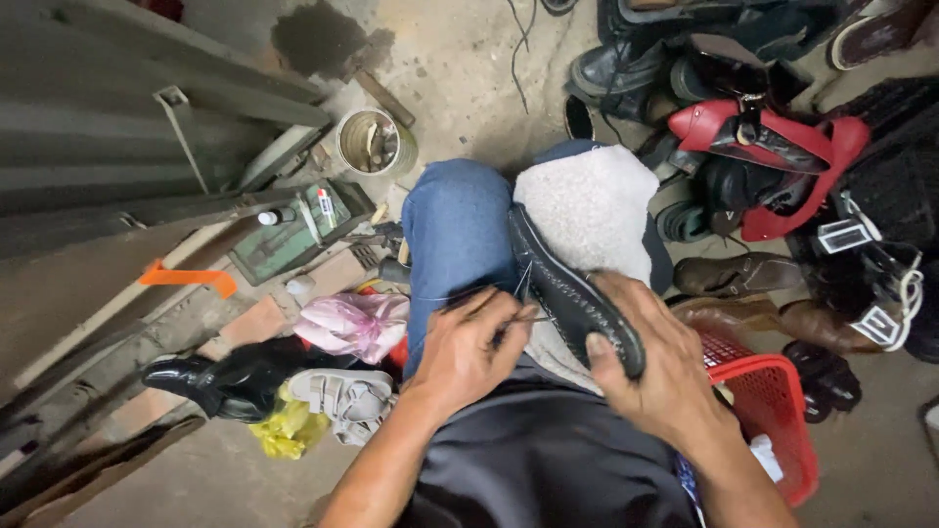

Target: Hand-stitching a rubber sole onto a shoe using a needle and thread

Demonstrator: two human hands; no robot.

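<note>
Two hands work a black shoe (572, 293) on the person's lap.

Right hand (657, 367) grips the shoe's end on a pale fleecy cloth (592, 210) over the knee; left hand (469, 347) is pinched narrow at its edge, what it holds too small to tell. Around lie stained concrete floor (460, 68), a red basket (773, 411), heaped shoes (773, 147), a tin can (372, 142).
</note>
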